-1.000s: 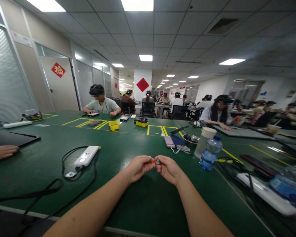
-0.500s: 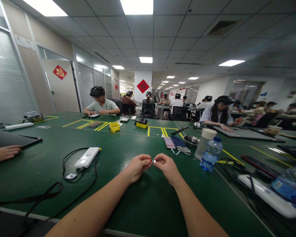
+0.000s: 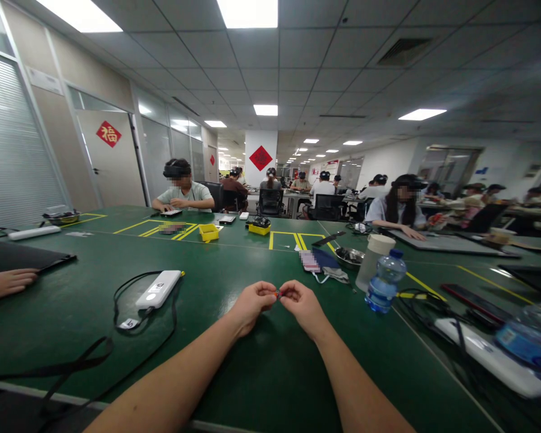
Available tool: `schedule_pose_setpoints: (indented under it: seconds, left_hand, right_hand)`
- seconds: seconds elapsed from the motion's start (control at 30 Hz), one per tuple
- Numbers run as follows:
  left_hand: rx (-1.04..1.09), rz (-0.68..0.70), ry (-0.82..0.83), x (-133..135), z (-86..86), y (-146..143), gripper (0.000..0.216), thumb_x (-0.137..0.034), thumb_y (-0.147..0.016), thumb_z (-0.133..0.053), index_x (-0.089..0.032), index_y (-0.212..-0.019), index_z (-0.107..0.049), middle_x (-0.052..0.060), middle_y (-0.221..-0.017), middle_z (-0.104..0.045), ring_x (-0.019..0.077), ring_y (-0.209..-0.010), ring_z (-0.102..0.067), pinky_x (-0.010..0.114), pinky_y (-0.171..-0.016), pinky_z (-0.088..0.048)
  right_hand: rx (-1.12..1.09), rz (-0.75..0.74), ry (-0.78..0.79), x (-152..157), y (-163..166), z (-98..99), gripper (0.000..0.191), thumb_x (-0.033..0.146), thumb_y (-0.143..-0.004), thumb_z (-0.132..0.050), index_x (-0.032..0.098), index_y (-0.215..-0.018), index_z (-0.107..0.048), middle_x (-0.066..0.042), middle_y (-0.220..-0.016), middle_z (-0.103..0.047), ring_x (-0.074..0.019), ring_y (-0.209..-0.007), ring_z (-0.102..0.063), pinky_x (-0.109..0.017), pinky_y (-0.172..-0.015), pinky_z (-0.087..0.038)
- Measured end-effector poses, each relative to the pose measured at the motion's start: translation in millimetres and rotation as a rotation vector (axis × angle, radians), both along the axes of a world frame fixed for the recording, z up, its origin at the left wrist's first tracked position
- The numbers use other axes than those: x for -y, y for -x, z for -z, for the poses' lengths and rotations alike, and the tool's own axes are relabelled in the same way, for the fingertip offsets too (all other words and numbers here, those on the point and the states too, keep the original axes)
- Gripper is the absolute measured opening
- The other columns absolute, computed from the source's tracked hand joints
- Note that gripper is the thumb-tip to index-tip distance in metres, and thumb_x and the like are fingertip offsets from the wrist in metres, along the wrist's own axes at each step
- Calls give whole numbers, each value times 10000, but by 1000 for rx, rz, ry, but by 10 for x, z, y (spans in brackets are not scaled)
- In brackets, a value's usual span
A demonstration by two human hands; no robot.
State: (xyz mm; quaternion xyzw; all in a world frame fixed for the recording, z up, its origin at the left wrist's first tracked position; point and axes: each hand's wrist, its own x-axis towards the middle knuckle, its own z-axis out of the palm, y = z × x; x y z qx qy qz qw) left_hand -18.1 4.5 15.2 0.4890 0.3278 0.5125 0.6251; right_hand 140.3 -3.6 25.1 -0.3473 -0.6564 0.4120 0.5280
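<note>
My left hand [image 3: 254, 307] and my right hand [image 3: 301, 305] meet over the green table [image 3: 216, 270], fingertips nearly touching. Between them shows a small orange-red piece [image 3: 277, 294], too small to name and mostly covered by the fingers. The left thumb and fingers pinch it from one side. On the other side the right thumb and forefinger are pinched together at its end; whatever they hold is hidden.
Left of my hands lies a white power bank [image 3: 160, 289] with a black cable. On the right stand a water bottle [image 3: 385, 282], a pale cup [image 3: 373, 264] and a metal bowl [image 3: 350, 257]. A folded cloth [image 3: 327, 264] lies beyond my right hand. Another person's hand [image 3: 11, 282] rests at left.
My hands have come slightly closer together. A shiny silvery bit seen at the right fingertips is now covered, and the orange-red piece shows between both hands.
</note>
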Motion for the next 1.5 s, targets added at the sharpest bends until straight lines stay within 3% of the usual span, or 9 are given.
schedule_pose_setpoints:
  seconds: [0.23,0.43,0.6,0.8,0.93,1.17,1.33,1.5]
  left_hand:
    - [-144,-106,-199,15,-65,-5,257,-144,-631,-669,-127,-871,-579,21,-736,-592,98,-651,-555,202,-584,-429]
    - [-199,-83,-275,4,-104,36,251,-179,-664,-657,-135,-891,-561,10,-727,-595,100,-610,-562,226,-581,-459]
    - [-269,-79,-395,-13,-116,78,209,-179,-704,-626,-141,-899,-563,24,-770,-620,117,-687,-587,247,-651,-472]
    - [-509,-206,-616,46,-157,95,136,-177,-754,-573,-166,-888,-591,28,-828,-625,126,-756,-588,255,-707,-469]
    - [-553,-249,-706,81,-161,81,116,-161,-772,-545,-179,-875,-595,18,-829,-617,122,-765,-583,255,-727,-469]
    - [-585,-260,-793,96,-202,104,54,-161,-769,-551,-180,-773,-601,32,-825,-592,131,-765,-560,253,-698,-451]
    - [-576,-185,-794,134,-290,123,40,-182,-757,-579,-180,-742,-616,57,-927,-584,146,-818,-559,258,-709,-444]
    - [-571,-130,-728,136,-234,82,122,-196,-743,-601,-180,-863,-591,30,-827,-568,124,-713,-536,246,-670,-440]
  right_hand:
    - [40,36,57,-31,-39,28,204,242,-670,-634,164,-854,-594,-24,-764,-640,-150,-686,-602,-282,-665,-467]
    - [10,48,53,-33,-50,14,213,257,-664,-650,165,-850,-602,-31,-779,-650,-158,-702,-610,-295,-688,-466]
    - [-58,39,66,-7,-50,-30,215,276,-663,-663,169,-838,-598,-28,-762,-650,-166,-715,-621,-295,-699,-470]
    - [-112,-30,115,36,-33,-77,199,264,-678,-659,170,-837,-586,-14,-752,-638,-153,-679,-623,-300,-704,-479]
    - [-150,-26,124,39,-24,-74,208,270,-688,-658,173,-854,-580,-16,-767,-641,-159,-695,-631,-306,-713,-481]
    - [-150,-26,124,24,-39,-57,228,283,-674,-669,174,-854,-581,-26,-785,-648,-167,-715,-629,-321,-738,-483]
    - [-115,-24,100,38,-44,-82,226,286,-676,-653,175,-863,-589,-43,-842,-651,-165,-756,-609,-327,-767,-479]
    - [-135,-66,122,41,-34,-75,276,239,-682,-641,175,-944,-581,-61,-913,-656,-180,-857,-609,-339,-820,-461]
